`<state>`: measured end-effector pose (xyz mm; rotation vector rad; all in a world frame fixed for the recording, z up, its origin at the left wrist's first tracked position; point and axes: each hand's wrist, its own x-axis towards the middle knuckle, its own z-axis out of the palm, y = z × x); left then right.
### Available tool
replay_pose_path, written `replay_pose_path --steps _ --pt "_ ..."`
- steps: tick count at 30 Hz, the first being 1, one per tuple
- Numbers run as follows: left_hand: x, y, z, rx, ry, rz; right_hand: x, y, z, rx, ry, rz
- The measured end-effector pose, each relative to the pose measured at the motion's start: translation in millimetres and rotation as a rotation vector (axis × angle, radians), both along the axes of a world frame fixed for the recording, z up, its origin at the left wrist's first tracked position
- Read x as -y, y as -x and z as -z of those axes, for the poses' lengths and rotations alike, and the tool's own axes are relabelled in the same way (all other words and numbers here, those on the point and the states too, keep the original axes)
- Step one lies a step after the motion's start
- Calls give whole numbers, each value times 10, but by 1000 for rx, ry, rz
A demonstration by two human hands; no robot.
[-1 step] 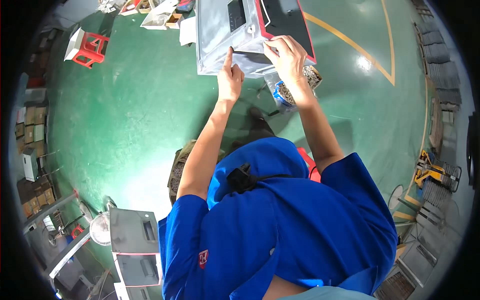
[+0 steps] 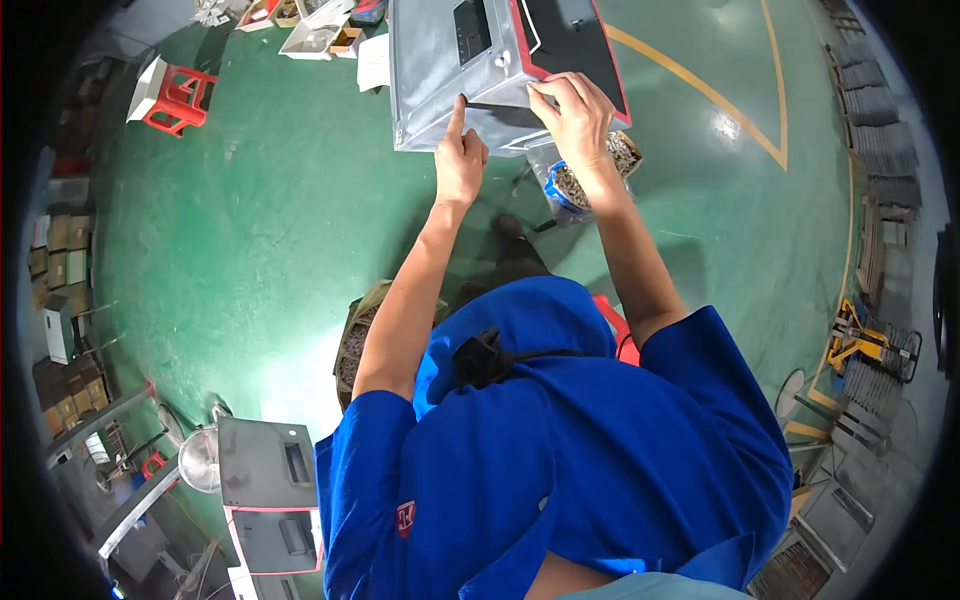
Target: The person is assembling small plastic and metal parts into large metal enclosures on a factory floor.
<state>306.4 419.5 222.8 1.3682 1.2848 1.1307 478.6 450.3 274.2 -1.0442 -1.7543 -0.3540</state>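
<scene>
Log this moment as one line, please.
left hand: index finger extended to grey cabinet; right hand: pinched at its red edge; nearby: bag of small pieces

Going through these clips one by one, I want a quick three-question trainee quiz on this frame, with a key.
1. True or false: the left hand has its index finger extended at the grey cabinet.
2. Choose: the cabinet's dark panel is edged in A) yellow, B) red, C) green.
3. Fill in: in the picture, the red stool is to the ____ of the cabinet.

Key: 1. True. 2. B. 3. Left.
</scene>
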Motion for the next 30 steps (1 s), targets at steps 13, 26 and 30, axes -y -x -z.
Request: replay_pose_path --steps 13,26,30 --pt "494 -316 -154 132 40 -3 187 -194 64 -53 22 48" --pt "1022 -740 -276 -21 65 -246 259 -2415 1639 -605 755 370" --pt "1142 -892 -312 -66 155 -390 118 -3149 2811 -317 1054 387"
